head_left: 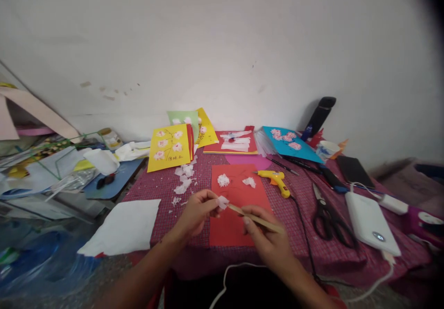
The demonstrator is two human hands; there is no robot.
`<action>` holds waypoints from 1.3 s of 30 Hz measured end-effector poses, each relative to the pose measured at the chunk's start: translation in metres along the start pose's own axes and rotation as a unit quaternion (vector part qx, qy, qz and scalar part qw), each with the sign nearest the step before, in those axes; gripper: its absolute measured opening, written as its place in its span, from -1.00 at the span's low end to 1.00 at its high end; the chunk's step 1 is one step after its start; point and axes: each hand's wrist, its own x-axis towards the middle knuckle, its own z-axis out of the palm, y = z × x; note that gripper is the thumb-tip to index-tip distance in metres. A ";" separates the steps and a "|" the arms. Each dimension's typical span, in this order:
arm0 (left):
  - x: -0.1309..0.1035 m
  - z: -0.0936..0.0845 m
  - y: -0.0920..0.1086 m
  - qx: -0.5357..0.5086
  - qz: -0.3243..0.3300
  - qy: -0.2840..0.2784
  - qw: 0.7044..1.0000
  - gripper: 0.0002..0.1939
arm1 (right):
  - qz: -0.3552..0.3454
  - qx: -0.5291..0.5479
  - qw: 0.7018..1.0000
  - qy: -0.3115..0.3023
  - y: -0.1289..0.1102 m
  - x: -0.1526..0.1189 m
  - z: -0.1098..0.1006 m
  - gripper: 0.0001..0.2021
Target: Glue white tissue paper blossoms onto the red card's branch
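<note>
Between the thumb and fingers of my left hand is a small piece of white tissue paper. My right hand grips a slim, light wooden stick, its narrow end at the tissue piece. Both hands are over a red sheet of paper, which bears a white paper flower and a white fan-shaped tissue cluster, with faint dark lines around them. A yellow glue gun lies at the sheet's right edge. Torn tissue scraps are scattered to its left.
Black-handled scissors and a white power bank lie at the right. Yellow flower cards and a blue one stand or lie at the back. A white sheet overhangs the left edge. The glue gun's black cord runs forward.
</note>
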 end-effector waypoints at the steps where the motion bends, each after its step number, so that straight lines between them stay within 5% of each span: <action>1: 0.000 0.002 0.000 -0.004 -0.002 -0.005 1.000 -0.74 | 0.000 0.003 1.000 0.000 0.001 -0.001 0.000 -0.81; 8: -0.003 0.004 -0.006 0.001 0.015 -0.015 1.000 -0.80 | 0.023 0.014 1.000 -0.002 0.006 -0.004 -0.001 -0.81; 18: -0.009 0.002 -0.007 0.157 0.115 -0.048 0.980 -0.84 | 0.091 0.134 0.985 0.065 0.016 0.004 -0.002 -0.78; 31: -0.007 0.008 -0.021 0.177 0.163 -0.066 0.968 -0.84 | 0.223 0.365 0.896 0.120 0.028 0.014 -0.004 -0.72; 39: -0.004 0.008 -0.024 0.310 0.245 -0.037 0.918 -0.93 | 0.231 0.362 0.895 0.117 0.027 0.012 -0.005 -0.72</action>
